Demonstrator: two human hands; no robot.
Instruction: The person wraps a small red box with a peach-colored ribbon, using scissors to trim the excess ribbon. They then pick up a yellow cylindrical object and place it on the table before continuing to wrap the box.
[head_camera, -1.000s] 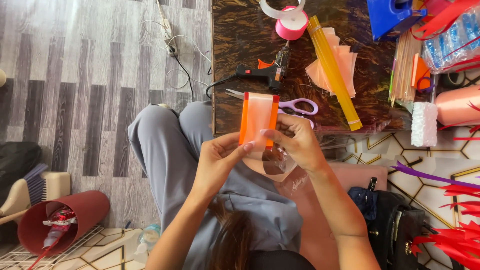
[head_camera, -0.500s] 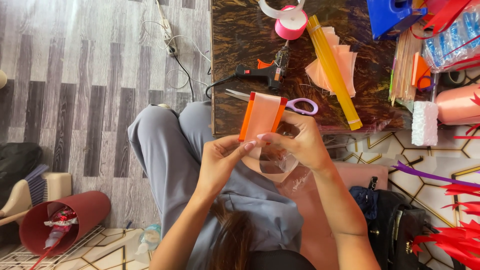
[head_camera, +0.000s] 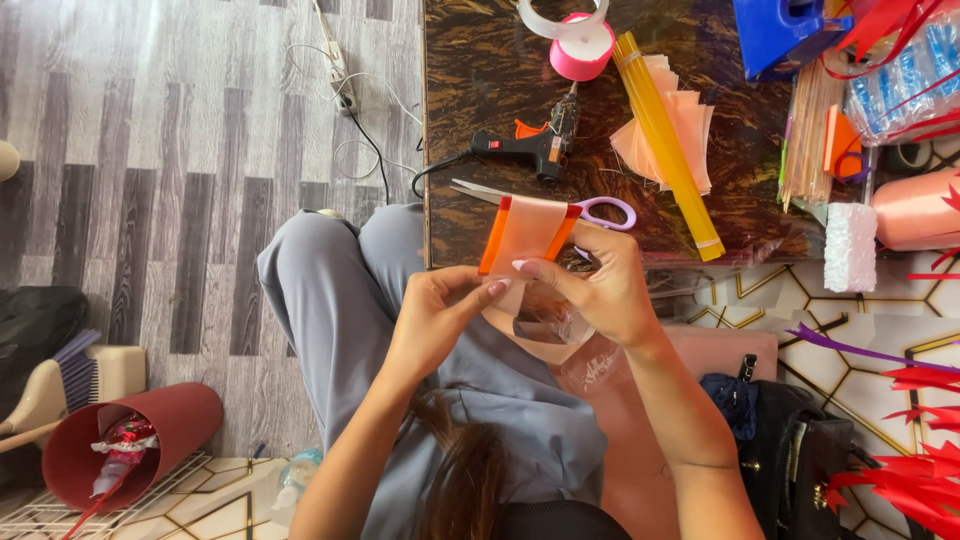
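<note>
Both hands hold a peach ribbon piece with orange edges over my lap, at the near edge of a dark marbled table. My left hand pinches its lower left side. My right hand grips the lower right side, with clear wrap bunched under the palm. Purple-handled scissors lie on the table just behind the ribbon. A black glue gun rests further back.
On the table lie a pink tape roll, yellow sticks, cut peach ribbon pieces, wooden skewers, a foam block and a peach ribbon spool. A red bin lies on the floor at left. Red ribbon strips spread at right.
The ribbon piece has tilted slightly to the right between the fingers. The hands stay in about the same place.
</note>
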